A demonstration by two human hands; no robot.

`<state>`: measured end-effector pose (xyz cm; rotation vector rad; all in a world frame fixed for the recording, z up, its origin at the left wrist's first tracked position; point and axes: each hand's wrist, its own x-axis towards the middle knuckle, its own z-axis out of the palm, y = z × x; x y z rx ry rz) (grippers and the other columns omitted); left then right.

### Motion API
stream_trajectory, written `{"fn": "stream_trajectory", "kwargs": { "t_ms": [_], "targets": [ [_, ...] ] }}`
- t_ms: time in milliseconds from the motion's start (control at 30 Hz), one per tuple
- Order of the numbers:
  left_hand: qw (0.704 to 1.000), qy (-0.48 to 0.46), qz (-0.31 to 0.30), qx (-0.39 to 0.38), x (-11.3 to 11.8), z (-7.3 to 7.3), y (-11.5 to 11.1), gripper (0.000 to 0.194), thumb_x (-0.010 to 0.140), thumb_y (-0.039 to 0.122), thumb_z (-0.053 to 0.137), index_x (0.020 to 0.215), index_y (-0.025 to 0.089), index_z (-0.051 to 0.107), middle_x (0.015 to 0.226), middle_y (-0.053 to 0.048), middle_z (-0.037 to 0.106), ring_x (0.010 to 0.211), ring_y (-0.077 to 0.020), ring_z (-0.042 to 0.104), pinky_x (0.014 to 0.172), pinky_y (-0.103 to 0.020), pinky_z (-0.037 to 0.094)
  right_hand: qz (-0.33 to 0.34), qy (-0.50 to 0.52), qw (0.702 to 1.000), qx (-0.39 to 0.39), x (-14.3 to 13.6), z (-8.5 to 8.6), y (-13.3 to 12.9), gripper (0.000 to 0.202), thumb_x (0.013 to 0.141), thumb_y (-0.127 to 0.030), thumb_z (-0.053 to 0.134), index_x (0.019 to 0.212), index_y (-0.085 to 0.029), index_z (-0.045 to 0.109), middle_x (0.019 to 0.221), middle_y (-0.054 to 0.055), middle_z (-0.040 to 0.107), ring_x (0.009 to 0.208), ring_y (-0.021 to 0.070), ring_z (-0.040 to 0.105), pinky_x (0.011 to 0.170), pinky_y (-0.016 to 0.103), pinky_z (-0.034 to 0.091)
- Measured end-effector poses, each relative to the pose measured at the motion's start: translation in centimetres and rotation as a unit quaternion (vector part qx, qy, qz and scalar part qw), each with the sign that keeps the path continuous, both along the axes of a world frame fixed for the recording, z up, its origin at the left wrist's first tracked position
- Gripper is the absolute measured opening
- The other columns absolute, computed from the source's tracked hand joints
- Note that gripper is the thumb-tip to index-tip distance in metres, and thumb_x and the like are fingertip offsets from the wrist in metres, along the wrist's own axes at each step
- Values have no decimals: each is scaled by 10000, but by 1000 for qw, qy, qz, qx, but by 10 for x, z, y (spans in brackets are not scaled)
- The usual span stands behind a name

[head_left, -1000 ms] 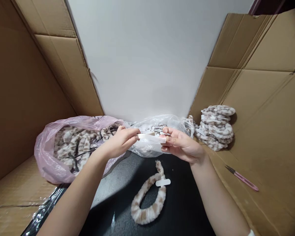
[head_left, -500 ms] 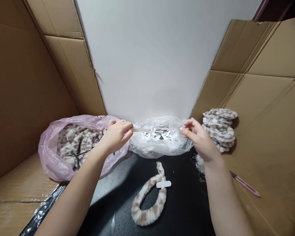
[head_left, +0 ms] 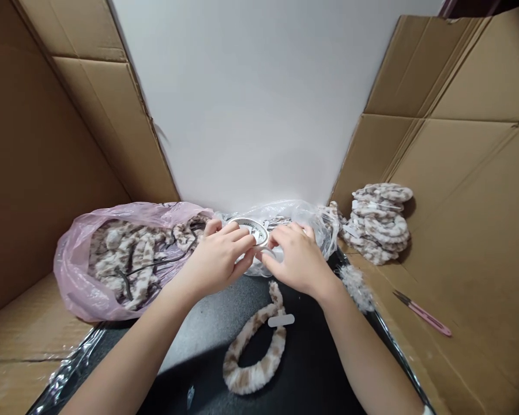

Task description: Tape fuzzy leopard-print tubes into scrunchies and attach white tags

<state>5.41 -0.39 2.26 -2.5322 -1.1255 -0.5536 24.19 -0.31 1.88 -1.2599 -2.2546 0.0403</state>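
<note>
A roll of white tape (head_left: 259, 232) is held by my left hand (head_left: 220, 253), whose fingers are closed round its near side. Close beside it, my right hand (head_left: 297, 256) is closed, thumb and fingers pinching at a loop of the tape near the roll. Both hands are over the near edge of a clear plastic bag (head_left: 324, 222) of small pieces, partly hidden by them. Below the hands, a fluffy brown-and-white loop (head_left: 253, 374) lies on the black surface (head_left: 320, 369), with a white rounded tag (head_left: 281, 320) across its upper part.
A pink plastic bag (head_left: 73, 282) of fluffy pieces and dark cords stands at the left. Stacked fluffy loops (head_left: 380, 225) are at the right, near white fluff (head_left: 357, 288) and pink-handled snips (head_left: 432, 320). Cardboard walls (head_left: 471, 190) rise on both sides.
My right hand has moved left to meet the left hand at the roll. My left hand has moved slightly right, and the roll's printed face now shows. The view has shifted slightly.
</note>
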Motion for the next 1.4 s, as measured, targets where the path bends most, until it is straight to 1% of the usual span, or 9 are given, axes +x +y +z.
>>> {"fn": "stream_trajectory", "kwargs": {
  "t_ms": [400,500,633,767,900,1033,1167,1300,1400],
  "targets": [
    [986,-103,72,-108,4,2,-4,349,903,324,407,591,172,439,529,32,521,557,-125,464,702,-326,272,70,-101,988,91,-9,6,-20,175,923,-144,471,825,-185,610,834,52,653,894,222,492,912,460,265],
    [976,-131,152,-88,-13,24,-5,341,891,325,424,586,174,445,544,26,527,565,-127,469,661,-299,291,83,-95,988,89,-4,13,-36,193,905,-110,481,791,-197,611,803,52,650,867,226,494,909,469,263],
    [918,-233,316,-63,-38,41,-12,335,891,432,466,662,191,502,480,51,440,484,-124,414,508,-250,249,86,-25,994,62,19,31,-51,198,926,-212,519,746,-230,601,761,27,646,817,217,491,907,470,276],
    [975,-71,94,-189,-21,-13,-32,345,916,444,460,714,193,583,639,5,631,615,-161,553,640,-294,345,16,111,990,89,40,39,-36,85,915,-311,547,895,-248,600,940,41,622,917,234,513,887,445,346],
    [986,15,119,-117,-7,-86,-42,267,926,308,435,724,196,568,732,-54,673,749,-228,595,672,-350,325,-6,244,963,110,59,30,-12,407,853,-232,579,1237,-305,467,1079,46,539,1004,231,522,891,427,421],
    [983,40,155,-90,-26,-112,-31,243,916,312,448,727,207,560,747,-70,669,767,-249,570,698,-378,334,19,350,933,77,65,21,-1,771,798,-145,586,1421,-365,188,1042,26,535,949,200,555,872,413,469],
    [977,60,179,-97,-39,-114,-23,255,925,321,436,752,198,579,839,-100,663,864,-280,564,751,-410,343,59,416,907,-3,43,-13,-7,877,818,-133,574,1458,-361,20,960,14,560,879,183,585,832,384,514],
    [979,-4,170,-109,-22,-114,-33,264,914,397,463,951,177,603,1018,-126,631,960,-293,542,802,-423,344,26,374,924,-82,23,-85,-28,845,807,-144,601,1456,-289,81,946,20,558,826,170,609,829,376,528],
    [973,-35,84,-212,4,-114,-42,297,903,456,476,911,187,602,935,-74,626,913,-257,545,787,-393,348,6,320,945,-68,21,-134,-40,779,787,-138,596,1428,-255,169,971,29,571,788,160,624,786,357,544]
  ]
}}
